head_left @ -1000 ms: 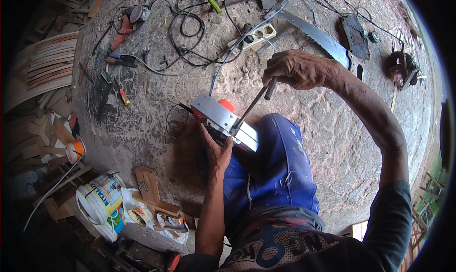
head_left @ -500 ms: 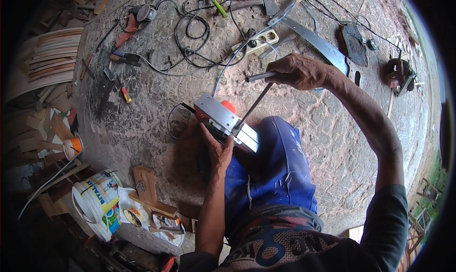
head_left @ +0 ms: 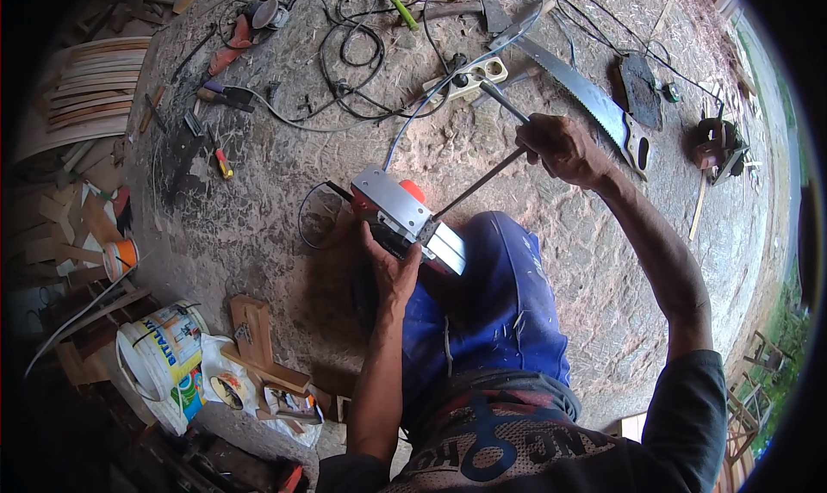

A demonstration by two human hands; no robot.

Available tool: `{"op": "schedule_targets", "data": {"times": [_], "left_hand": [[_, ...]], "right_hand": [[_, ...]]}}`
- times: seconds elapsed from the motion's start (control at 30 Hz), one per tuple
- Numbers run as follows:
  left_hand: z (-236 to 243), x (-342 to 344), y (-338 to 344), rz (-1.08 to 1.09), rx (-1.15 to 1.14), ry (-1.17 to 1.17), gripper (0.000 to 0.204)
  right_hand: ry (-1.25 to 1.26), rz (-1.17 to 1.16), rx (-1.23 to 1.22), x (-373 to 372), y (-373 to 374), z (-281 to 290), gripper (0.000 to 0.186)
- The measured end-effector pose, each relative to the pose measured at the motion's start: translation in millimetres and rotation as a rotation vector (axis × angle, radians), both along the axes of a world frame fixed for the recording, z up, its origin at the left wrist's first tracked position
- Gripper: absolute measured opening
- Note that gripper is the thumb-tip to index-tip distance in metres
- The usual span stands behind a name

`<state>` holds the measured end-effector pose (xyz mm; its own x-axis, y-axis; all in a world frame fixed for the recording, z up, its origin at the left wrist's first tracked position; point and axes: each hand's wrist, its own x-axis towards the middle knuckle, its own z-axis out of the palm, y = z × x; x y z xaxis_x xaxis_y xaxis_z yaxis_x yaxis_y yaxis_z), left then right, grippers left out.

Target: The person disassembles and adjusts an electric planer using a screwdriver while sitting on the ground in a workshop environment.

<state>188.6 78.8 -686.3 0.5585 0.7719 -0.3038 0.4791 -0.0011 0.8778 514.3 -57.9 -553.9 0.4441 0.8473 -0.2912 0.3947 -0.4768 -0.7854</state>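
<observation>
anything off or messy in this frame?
Nothing looks broken, but the floor is cluttered. Black cables lie tangled among loose tools, with a hand saw flat beside them. The electric planer is upside down on the knee, left hand steadying it while the right hand works a long rod-like tool into it.
</observation>
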Motion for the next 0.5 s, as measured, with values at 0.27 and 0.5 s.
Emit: {"op": "schedule_targets", "data": {"times": [0.27,0.5], "left_hand": [[-7.8,-3.9,2.1,-0.038,0.084,0.031,0.099],[-7.2,-4.4,1.3,-0.028,0.087,0.017,0.098]], "right_hand": [[0.005,-0.04,-0.032,-8.3,-3.3,0.2,0.044],[0.12,-0.127,-0.089,-13.1,0.4,-1.1,0.041]]}}
